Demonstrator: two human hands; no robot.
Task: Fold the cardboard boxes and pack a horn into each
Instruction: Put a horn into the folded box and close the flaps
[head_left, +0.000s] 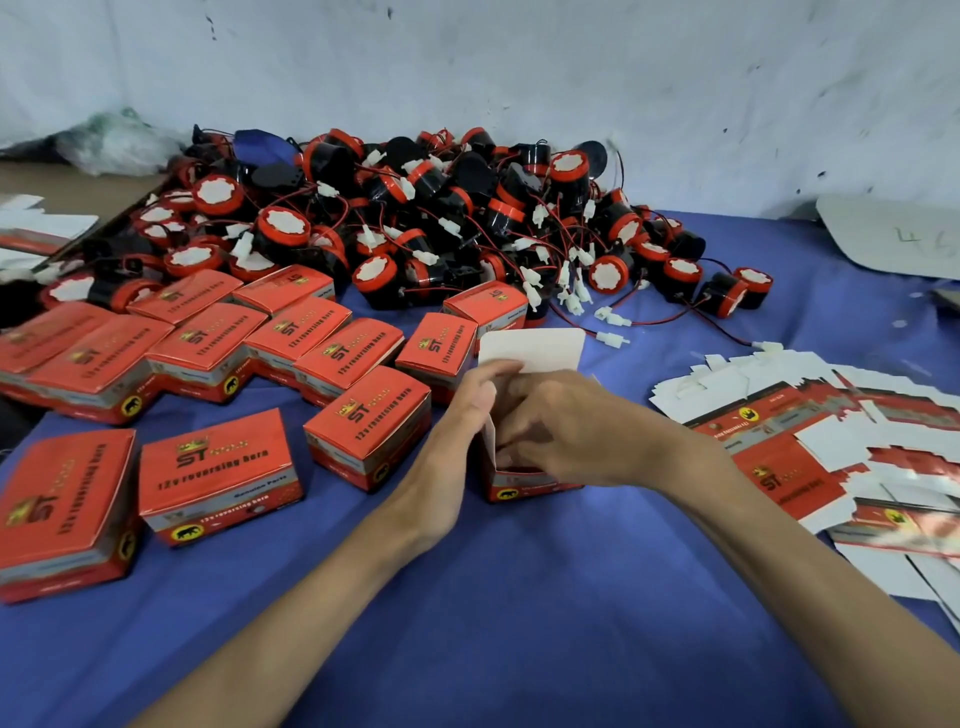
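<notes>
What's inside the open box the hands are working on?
The right hand reaches into the open box, under its raised white lid flap. It covers the interior, so whether anything is packed inside cannot be told. The left hand grips the box's left wall.

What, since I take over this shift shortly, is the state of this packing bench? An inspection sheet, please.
Surface: blue cloth covers the table.
Job's things: open box upright, white lid flap raised; horn pile behind; closed boxes left; flat box blanks right.
Clutter: plastic bag back left; grey board back right.
Grippers: left hand grips the open box's side; right hand lies over its mouth, its hold hidden.
Cables: plugged leads trail from the pile onto the cloth.
Surroundings: scuffed white wall.
</notes>
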